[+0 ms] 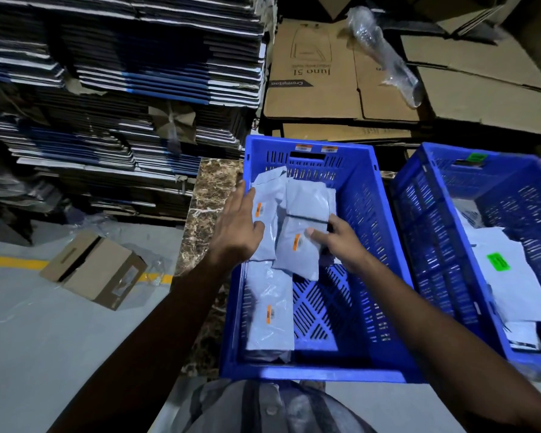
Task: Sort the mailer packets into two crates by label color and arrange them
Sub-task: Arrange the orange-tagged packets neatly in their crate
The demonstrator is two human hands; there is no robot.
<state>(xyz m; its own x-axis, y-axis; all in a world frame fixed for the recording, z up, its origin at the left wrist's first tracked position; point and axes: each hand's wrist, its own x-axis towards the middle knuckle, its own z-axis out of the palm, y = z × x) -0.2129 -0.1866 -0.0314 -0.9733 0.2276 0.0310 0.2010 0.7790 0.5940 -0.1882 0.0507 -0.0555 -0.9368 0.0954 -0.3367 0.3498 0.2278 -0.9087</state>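
Left blue slotted plastic crate [361, 195] w/ orange-tagged rim: 4 flat grey poly mailers along its left wall. Left hand [239, 228] flat on far-left mailer [267, 214]; right hand [341, 242] pinches the centre mailer [297, 254]. Right crate [431, 220]: white packets, green label [498, 261].

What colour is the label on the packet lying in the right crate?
Bright green: the label on the white packet in the right crate, seen in the head view.
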